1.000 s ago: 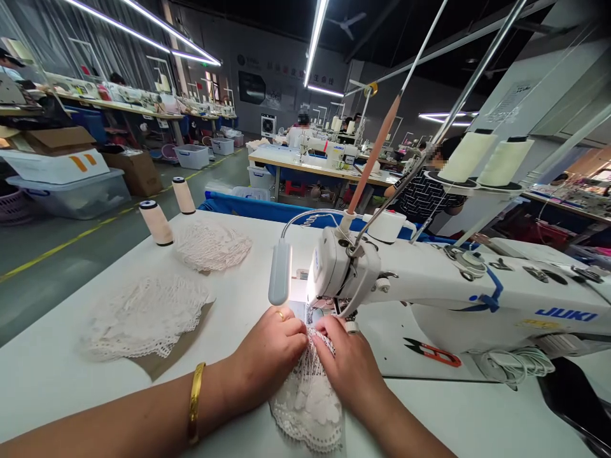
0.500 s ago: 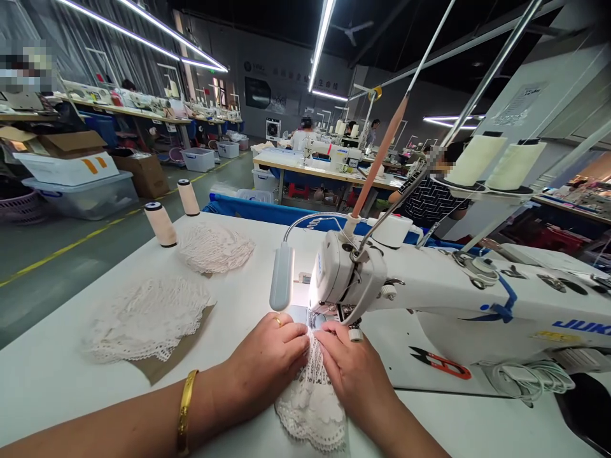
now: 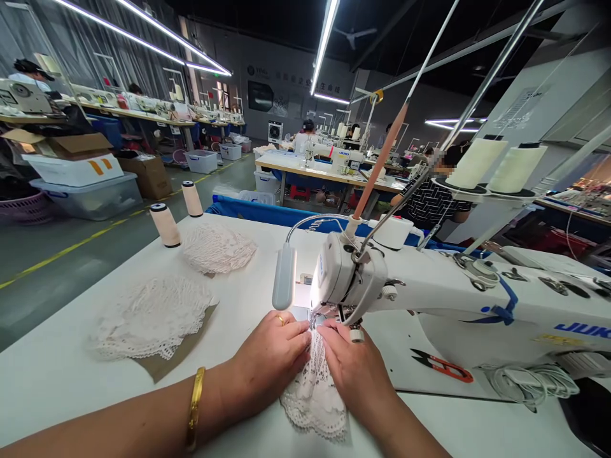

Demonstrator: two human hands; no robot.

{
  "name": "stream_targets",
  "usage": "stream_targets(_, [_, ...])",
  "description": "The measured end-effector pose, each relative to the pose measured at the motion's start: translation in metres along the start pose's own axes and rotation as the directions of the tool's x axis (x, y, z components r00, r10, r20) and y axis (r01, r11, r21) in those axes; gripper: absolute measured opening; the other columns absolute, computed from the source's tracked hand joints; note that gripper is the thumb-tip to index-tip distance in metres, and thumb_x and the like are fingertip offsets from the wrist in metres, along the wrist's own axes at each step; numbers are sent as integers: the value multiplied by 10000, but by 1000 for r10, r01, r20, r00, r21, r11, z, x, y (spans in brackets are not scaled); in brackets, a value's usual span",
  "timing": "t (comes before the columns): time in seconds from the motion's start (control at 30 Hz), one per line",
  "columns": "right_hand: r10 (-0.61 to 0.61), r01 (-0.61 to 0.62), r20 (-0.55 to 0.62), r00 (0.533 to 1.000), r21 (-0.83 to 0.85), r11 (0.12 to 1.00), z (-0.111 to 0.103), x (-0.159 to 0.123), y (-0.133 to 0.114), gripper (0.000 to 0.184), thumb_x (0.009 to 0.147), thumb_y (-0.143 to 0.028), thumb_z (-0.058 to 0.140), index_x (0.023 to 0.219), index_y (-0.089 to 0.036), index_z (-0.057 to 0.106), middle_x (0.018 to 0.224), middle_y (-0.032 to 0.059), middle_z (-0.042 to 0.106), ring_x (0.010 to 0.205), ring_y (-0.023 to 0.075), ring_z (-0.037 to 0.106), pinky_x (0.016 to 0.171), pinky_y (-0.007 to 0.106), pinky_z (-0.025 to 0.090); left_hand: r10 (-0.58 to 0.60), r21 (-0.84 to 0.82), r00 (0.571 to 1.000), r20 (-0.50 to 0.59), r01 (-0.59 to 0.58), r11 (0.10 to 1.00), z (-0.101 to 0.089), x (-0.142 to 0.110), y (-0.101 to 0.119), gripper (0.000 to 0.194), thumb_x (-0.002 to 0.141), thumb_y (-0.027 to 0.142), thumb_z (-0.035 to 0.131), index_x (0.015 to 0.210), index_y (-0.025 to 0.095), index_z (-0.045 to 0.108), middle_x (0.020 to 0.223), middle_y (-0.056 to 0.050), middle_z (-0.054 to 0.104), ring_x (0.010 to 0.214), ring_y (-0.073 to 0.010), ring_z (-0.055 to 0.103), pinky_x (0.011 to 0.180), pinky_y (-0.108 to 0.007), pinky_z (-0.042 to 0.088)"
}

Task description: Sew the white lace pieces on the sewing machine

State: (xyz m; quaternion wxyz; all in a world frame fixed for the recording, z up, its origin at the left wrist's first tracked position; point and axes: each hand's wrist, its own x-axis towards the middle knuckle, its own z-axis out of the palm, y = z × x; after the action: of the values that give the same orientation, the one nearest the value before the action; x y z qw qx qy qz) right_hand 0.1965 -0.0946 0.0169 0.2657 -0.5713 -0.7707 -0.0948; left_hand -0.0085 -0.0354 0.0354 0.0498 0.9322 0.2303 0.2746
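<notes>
A piece of white lace (image 3: 312, 394) lies on the white table (image 3: 238, 299) under the needle of a white sewing machine (image 3: 429, 292). My left hand (image 3: 270, 359), with a ring and a gold bangle on the wrist, presses its closed fingers on the lace's left side. On the right side my right hand (image 3: 356, 375) pinches the lace just in front of the presser foot. The fingertips of both hands nearly meet at the needle.
Two stacks of lace (image 3: 153, 315) (image 3: 217, 248) and two thread cones (image 3: 165, 226) (image 3: 192, 198) stand at the left. Red-handled snips (image 3: 443, 366) lie beside the machine. A lamp (image 3: 284, 277) hangs near the needle. Other people sit at tables behind.
The lace has slid forward under the needle, so less of it trails toward me. Both hands stay on it at the presser foot. The view has shifted slightly.
</notes>
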Motion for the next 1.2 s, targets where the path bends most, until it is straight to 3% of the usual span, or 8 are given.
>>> stream_targets(0.47, [-8, 8, 25, 1000, -10, 1000, 1, 2, 2, 341, 948, -70, 468, 1097, -237, 725, 1134, 99, 749, 964, 300, 672, 764, 385, 573, -53, -36, 989, 137, 59, 998, -2, 0, -3, 121, 994, 151, 554, 1000, 169, 673, 1085, -70, 736, 994, -291, 641, 876, -478, 478])
stream_targets(0.53, [-15, 15, 72, 997, -2, 1000, -6, 0, 4, 332, 966, -79, 473, 1134, -219, 723, 1167, 124, 739, 1002, 320, 673, 788, 413, 587, -58, -78, 982, 179, 73, 994, -14, 0, -2, 82, 956, 195, 648, 1031, 177, 677, 1152, -83, 725, 1080, -307, 633, 936, -485, 468])
stream_targets(0.63, [-65, 42, 222, 973, 106, 993, -28, -4, 6, 256, 1015, -217, 587, 1251, -223, 687, 1273, 119, 711, 1112, 343, 655, 906, 470, 589, -19, -163, 956, 294, 70, 984, -41, -4, 3, 323, 846, 360, 827, 1085, 203, 677, 1270, -92, 677, 1159, -322, 603, 1006, -484, 459])
stream_targets(0.7, [-109, 25, 357, 928, 232, 972, -45, -6, 3, 431, 928, -377, 792, 1319, -275, 642, 1379, 79, 662, 1197, 336, 626, 987, 460, 573, 7, -186, 928, 374, 68, 980, -53, -7, 7, 432, 769, 403, 892, 1088, 216, 670, 1318, -91, 636, 1174, -328, 582, 1021, -481, 457])
stream_targets(0.8, [-137, -21, 435, 890, 339, 941, -59, -5, -2, 328, 871, -322, 855, 1130, -284, 658, 1386, 39, 636, 1185, 301, 617, 975, 412, 563, 27, -214, 933, 360, 54, 975, -50, -9, 9, 136, 880, 191, 726, 978, 202, 631, 1226, -73, 646, 1097, -273, 589, 978, -426, 461])
stream_targets(0.87, [-138, -27, 392, 909, 387, 922, -59, -3, -4, 66, 990, -195, 655, 973, -249, 621, 1237, 34, 683, 1079, 258, 637, 908, 383, 552, -4, -251, 958, 288, 79, 965, -37, -7, 8, 138, 917, 65, 519, 884, 191, 564, 1038, -55, 657, 921, -208, 581, 841, -346, 466])
stream_targets(1.03, [36, -103, 141, 989, 503, 858, -44, -1, -5, 199, 1089, -281, 433, 1052, -254, 627, 1039, 30, 712, 952, 213, 672, 838, 334, 538, -214, -360, 952, 220, 283, 889, -14, 8, 5, 137, 878, 93, 400, 810, 212, 401, 816, -18, 548, 720, -174, 462, 667, -295, 401])
stream_targets(1.2, [217, -198, 33, 976, 564, 802, -33, 5, -12, 260, 1100, -391, 436, 1141, -249, 649, 1056, 31, 756, 950, 193, 727, 840, 279, 565, -222, -323, 951, 217, 284, 903, -7, 15, -1, 181, 741, 119, 506, 800, 218, 367, 839, -15, 537, 748, -183, 467, 667, -302, 380])
